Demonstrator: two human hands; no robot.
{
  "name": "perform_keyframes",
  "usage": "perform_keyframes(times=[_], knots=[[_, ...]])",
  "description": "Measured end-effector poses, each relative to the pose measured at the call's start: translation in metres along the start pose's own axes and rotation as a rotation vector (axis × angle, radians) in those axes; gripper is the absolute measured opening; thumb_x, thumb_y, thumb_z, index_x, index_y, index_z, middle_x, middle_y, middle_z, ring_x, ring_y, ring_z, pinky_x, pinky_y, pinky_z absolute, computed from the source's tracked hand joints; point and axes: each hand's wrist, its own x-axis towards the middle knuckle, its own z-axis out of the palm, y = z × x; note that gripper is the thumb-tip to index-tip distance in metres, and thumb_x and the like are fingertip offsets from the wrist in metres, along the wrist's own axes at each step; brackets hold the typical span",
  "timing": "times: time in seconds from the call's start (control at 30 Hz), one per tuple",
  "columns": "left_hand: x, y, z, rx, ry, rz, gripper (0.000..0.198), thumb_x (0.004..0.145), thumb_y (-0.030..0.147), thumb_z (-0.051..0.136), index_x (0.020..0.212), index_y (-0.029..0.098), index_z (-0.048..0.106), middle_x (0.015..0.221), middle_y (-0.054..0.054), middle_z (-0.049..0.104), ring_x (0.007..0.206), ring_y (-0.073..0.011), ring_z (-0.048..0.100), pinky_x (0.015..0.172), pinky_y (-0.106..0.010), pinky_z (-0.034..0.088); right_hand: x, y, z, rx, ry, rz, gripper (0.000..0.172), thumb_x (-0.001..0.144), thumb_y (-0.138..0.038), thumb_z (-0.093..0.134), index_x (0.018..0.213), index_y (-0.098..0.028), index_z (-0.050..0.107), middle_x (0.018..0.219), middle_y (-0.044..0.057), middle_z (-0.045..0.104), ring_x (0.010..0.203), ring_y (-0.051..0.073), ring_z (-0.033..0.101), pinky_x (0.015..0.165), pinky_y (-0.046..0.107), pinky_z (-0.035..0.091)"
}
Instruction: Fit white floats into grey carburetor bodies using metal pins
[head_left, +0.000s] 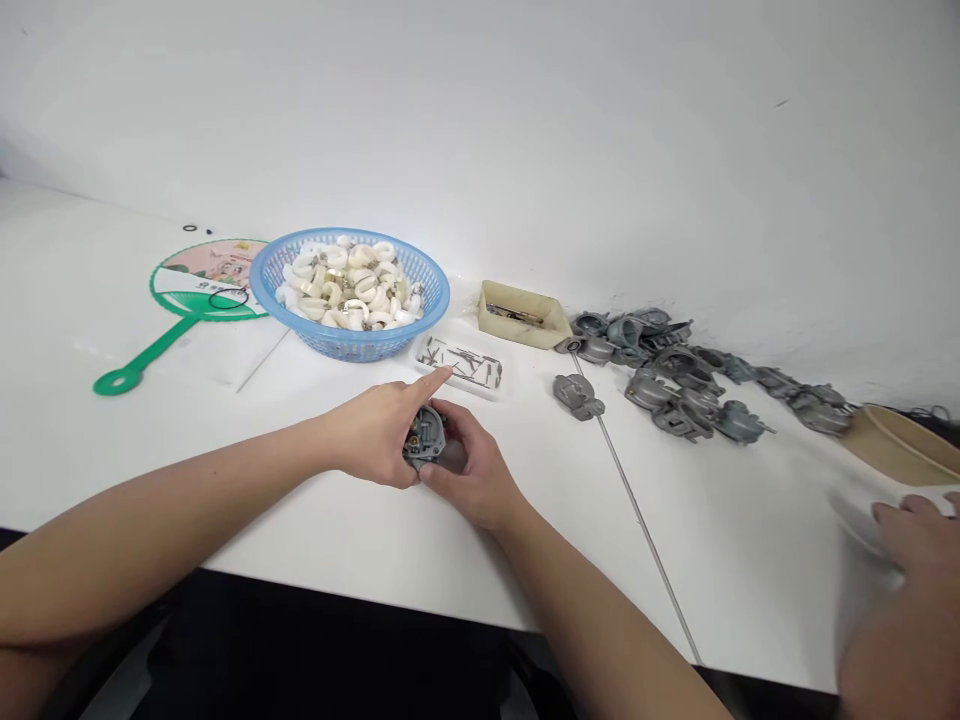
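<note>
Between my hands is a grey metal carburetor body (429,438) with a small brass part in its recess. My left hand (379,432) grips its left side, the index finger stretched out toward a small white tray (491,393). My right hand (480,478) holds the right side, thumb at the lower edge and fingers curled behind. In the tray, just beyond my hands, lie several thin metal pins (471,366). Behind it on the left, a blue plastic basket (352,345) is heaped with white, curved carburetor floats (364,288).
A cream box (517,332) with thin metal pieces stands behind the tray. One grey casting (576,394) lies apart from a pile of others (679,375). A green-handled fan (165,345) lies left. A tan container (896,445) and another person's hand (919,545) are far right.
</note>
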Motion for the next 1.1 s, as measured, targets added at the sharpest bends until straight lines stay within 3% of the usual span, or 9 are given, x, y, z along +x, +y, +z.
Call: perform_keyframes(times=[0.13, 0.43, 0.67, 0.8, 0.93, 1.1], knots=[[-0.001, -0.004, 0.002, -0.054, 0.019, 0.009, 0.105, 0.056, 0.03, 0.067, 0.144, 0.02, 0.01, 0.103, -0.006, 0.061, 0.087, -0.0256, 0.06, 0.069, -0.031, 0.047, 0.002, 0.004, -0.005, -0.009, 0.037, 0.022, 0.053, 0.075, -0.062, 0.049, 0.125, -0.046, 0.041, 0.122, 0.001, 0.055, 0.114, 0.03, 0.051, 0.083, 0.045, 0.05], [0.0, -0.014, 0.019, -0.364, 0.14, -0.038, 0.101, 0.057, 0.035, 0.074, 0.141, 0.02, 0.021, 0.115, -0.006, 0.059, 0.101, -0.025, 0.058, 0.086, -0.035, 0.047, 0.001, 0.014, -0.016, -0.195, 0.07, -0.022, 0.052, 0.071, -0.054, 0.048, 0.122, -0.049, 0.043, 0.117, -0.001, 0.059, 0.12, 0.032, 0.045, 0.084, 0.051, 0.048], [0.005, -0.012, 0.031, -0.174, 0.237, -0.083, 0.1, 0.048, 0.051, 0.079, 0.133, 0.015, 0.039, 0.126, -0.013, 0.052, 0.116, -0.0327, 0.047, 0.097, -0.043, 0.04, 0.0, 0.024, -0.02, -0.206, 0.123, -0.049, 0.051, 0.071, -0.049, 0.048, 0.121, -0.051, 0.045, 0.117, -0.003, 0.059, 0.116, 0.031, 0.049, 0.08, 0.049, 0.05], [0.009, -0.007, 0.035, -0.041, 0.291, -0.129, 0.087, 0.049, 0.056, 0.077, 0.121, 0.015, 0.051, 0.109, -0.013, 0.06, 0.103, -0.031, 0.054, 0.089, -0.041, 0.045, -0.003, 0.032, -0.021, -0.219, 0.136, -0.012, 0.053, 0.07, -0.046, 0.05, 0.123, -0.051, 0.044, 0.119, -0.004, 0.058, 0.114, 0.03, 0.051, 0.08, 0.049, 0.05], [0.009, -0.006, 0.034, -0.005, 0.293, -0.164, 0.077, 0.053, 0.058, 0.074, 0.115, 0.017, 0.053, 0.099, -0.009, 0.06, 0.09, -0.0264, 0.058, 0.079, -0.037, 0.047, -0.01, 0.036, -0.017, -0.205, 0.189, 0.12, 0.057, 0.069, -0.044, 0.051, 0.124, -0.051, 0.042, 0.119, -0.003, 0.058, 0.115, 0.03, 0.05, 0.084, 0.048, 0.049], [0.007, -0.004, 0.035, 0.006, 0.291, -0.17, 0.066, 0.063, 0.055, 0.068, 0.115, 0.018, 0.052, 0.098, -0.008, 0.058, 0.09, -0.0259, 0.058, 0.078, -0.036, 0.046, -0.01, 0.033, -0.008, -0.154, 0.224, 0.294, 0.057, 0.067, -0.049, 0.05, 0.123, -0.048, 0.045, 0.123, -0.002, 0.056, 0.117, 0.029, 0.049, 0.086, 0.045, 0.047]])
